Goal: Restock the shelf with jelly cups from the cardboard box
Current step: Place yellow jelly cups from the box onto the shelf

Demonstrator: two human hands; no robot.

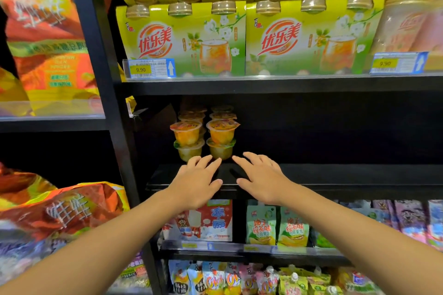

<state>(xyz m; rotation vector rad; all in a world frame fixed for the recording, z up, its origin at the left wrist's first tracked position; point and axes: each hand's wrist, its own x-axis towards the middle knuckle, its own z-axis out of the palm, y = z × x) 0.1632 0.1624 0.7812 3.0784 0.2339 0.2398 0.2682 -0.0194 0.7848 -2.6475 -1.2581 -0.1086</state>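
Both hands empty, fingers spread: left hand [196, 182], right hand [261, 179]. Jelly cups [203, 136] stacked just beyond fingertips, maybe four deep; shelf [335, 175] rightward unfilled. Box unseen.

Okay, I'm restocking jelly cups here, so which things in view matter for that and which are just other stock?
Part of the job:
jelly cups, stacked at the shelf's back
black shelf
left hand and right hand, both empty, fingers spread

Just other stock:
green drink packs
orange snack bags
pouches below
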